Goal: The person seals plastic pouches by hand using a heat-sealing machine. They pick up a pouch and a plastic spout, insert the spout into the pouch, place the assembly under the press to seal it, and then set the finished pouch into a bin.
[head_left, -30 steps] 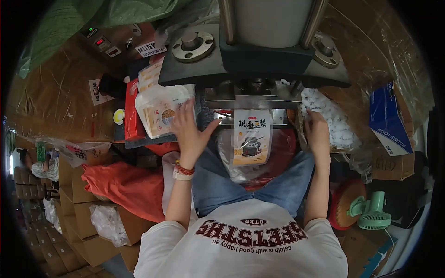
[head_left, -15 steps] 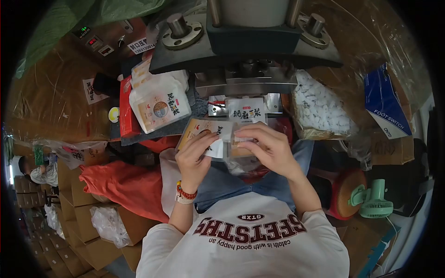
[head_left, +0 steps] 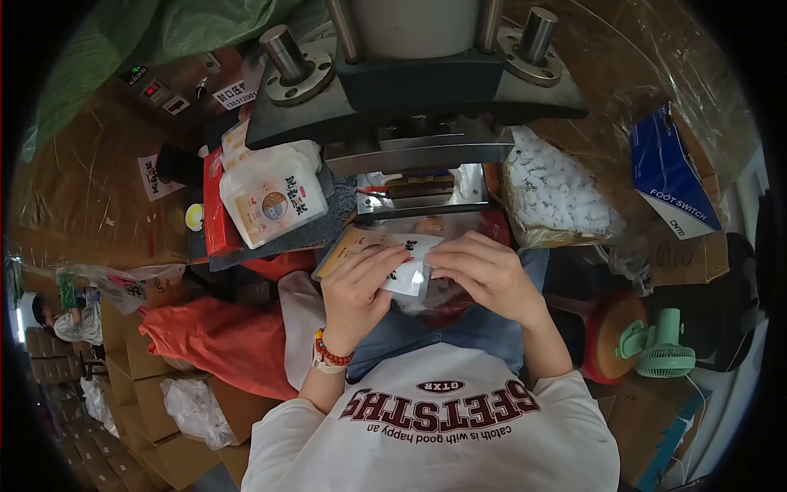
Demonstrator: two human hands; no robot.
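Note:
My left hand is closed on a printed plastic pouch, white and orange with dark lettering, above my lap. At the pouch's right end, the fingers of my right hand are pinched together on its edge. Behind it, another pouch with an orange print is partly visible below the press. The metal jaws of the press stand over a shiny base plate just beyond my hands. To the left lies a stack of similar pouches.
An open box of small white plastic spouts is at the right of the press. Beside it are a blue foot-switch box and a green fan. A red box edges the pouch stack. Cartons stand at lower left.
The pouch standing upright before the press has come away from there. My right hand has moved to the held pouch's right end, with its fingers closer together. The camera view has shifted slightly.

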